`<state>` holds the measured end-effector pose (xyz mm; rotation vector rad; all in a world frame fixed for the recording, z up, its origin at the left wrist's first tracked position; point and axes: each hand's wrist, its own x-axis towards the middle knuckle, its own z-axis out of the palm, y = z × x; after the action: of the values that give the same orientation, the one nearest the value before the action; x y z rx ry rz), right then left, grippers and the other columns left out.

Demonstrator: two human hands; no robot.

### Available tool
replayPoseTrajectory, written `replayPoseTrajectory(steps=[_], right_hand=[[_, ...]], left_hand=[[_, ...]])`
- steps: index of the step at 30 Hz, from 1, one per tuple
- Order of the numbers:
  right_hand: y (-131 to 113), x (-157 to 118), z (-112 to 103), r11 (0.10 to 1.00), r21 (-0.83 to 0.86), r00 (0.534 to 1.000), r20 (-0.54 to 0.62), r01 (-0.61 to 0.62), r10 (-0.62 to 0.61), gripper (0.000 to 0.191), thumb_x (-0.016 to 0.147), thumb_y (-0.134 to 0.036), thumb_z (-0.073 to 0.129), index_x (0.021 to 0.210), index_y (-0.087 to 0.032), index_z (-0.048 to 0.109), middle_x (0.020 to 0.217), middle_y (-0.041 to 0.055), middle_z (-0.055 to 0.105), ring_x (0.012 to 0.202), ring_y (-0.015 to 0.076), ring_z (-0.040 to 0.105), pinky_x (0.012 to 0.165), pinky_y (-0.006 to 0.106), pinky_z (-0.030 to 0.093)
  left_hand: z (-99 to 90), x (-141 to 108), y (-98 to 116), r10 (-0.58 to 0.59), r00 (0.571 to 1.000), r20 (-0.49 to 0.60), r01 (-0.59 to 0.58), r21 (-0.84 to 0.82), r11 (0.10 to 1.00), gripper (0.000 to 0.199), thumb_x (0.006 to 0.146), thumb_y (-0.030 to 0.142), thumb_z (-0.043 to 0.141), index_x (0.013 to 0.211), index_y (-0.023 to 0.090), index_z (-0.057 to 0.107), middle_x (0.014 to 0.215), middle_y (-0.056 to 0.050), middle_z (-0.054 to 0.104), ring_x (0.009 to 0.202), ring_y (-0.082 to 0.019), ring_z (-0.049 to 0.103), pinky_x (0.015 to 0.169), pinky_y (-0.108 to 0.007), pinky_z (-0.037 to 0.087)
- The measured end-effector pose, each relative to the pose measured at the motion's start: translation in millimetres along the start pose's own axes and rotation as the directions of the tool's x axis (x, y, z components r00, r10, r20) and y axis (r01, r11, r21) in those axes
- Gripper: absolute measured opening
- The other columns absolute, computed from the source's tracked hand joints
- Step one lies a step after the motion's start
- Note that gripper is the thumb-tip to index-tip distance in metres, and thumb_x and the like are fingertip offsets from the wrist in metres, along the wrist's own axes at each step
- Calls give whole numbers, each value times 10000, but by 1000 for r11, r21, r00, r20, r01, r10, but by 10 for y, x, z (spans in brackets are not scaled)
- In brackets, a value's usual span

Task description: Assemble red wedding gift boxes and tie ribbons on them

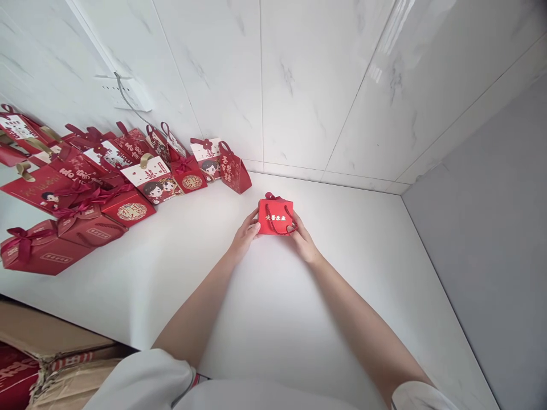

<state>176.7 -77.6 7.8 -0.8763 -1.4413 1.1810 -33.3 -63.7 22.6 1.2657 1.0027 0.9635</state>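
Observation:
A small red gift bag (276, 208) with gold characters and dark red rope handles stands on the white table (256, 319), in front of me. A dark red ribbon bow shows at its top edge. My left hand (245, 234) is closed on the bag's left side, with the thumb near its lower front corner. On the opposite side my right hand (304, 239) grips the right edge, thumb by the hanging rope handle. The fingers behind the bag are partly hidden.
Several red and white gift boxes (106, 176) with ribbons crowd the table's left. The nearest red box (235, 171) stands by the tiled wall (299, 85). A cable runs from a wall socket (123, 92). An open cardboard box (51, 336) sits at lower left; a grey panel (491, 188) borders the right.

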Motion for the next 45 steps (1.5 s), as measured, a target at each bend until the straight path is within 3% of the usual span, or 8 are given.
replayPoseTrajectory(steps=[9,14,21,24,28,36,40,45], right_hand=[[4,-47,-32,963,-218,986,-16,159,-167,577,946,-370,442,1499,-326,285,1531,6,381,1405,252,361,1150,453,340],[-11,-106,-14,783,-530,943,114,325,-313,659,894,-257,461,1513,-341,251,1597,-10,235,1440,271,295,1159,503,313],[-73,-145,107,594,-673,883,206,441,-422,716,857,-321,556,1509,-327,262,1578,9,288,1428,322,310,1167,598,231],[-45,-143,118,601,-630,846,184,492,-500,707,886,-266,533,1516,-345,222,1561,14,327,1421,296,329,1146,570,305],[1,-148,87,633,-656,857,41,410,-513,585,920,-223,503,1460,-371,336,1481,54,428,1336,286,437,1088,552,396],[-71,-145,87,900,-422,922,-296,110,-252,482,931,-390,500,1391,-291,394,1315,124,524,1150,268,566,791,427,592],[-86,-127,87,943,-332,935,-326,22,-137,476,921,-429,512,1364,-297,397,1223,99,594,1036,238,616,731,390,598],[-98,-120,87,945,-325,935,-328,25,-137,470,919,-436,512,1355,-291,412,1222,98,604,1036,237,619,753,394,596]], left_hand=[[24,-51,-9,296,955,13,-295,141,945,821,793,371,696,1498,331,277,1579,-33,276,1444,-335,261,1131,-484,356],[-21,-27,-23,214,976,-38,-215,-22,976,660,814,340,675,1421,282,424,1398,-72,537,1261,-306,525,1062,-456,434],[-99,22,-13,-2,992,-129,-27,-218,976,601,863,563,542,1401,330,410,1429,-75,515,1145,-298,621,883,-459,545],[-107,30,-32,-23,994,-110,1,-199,980,581,861,594,523,1384,357,436,1413,-60,531,1125,-304,633,849,-476,555],[-101,29,-70,48,997,-53,-56,-177,983,538,881,567,512,1299,233,562,1378,-116,556,1163,-303,600,896,-463,539],[-46,-28,-32,241,970,-24,-238,78,968,487,930,518,454,1335,266,552,1495,-75,409,1379,-288,384,1068,-447,433],[-4,-53,49,266,964,-4,-265,65,962,491,930,503,470,1360,274,533,1541,-49,353,1446,-280,279,1160,-441,329],[36,-76,85,255,967,23,-255,138,957,575,881,467,574,1420,311,448,1576,-16,290,1465,-281,239,1173,-434,313]])
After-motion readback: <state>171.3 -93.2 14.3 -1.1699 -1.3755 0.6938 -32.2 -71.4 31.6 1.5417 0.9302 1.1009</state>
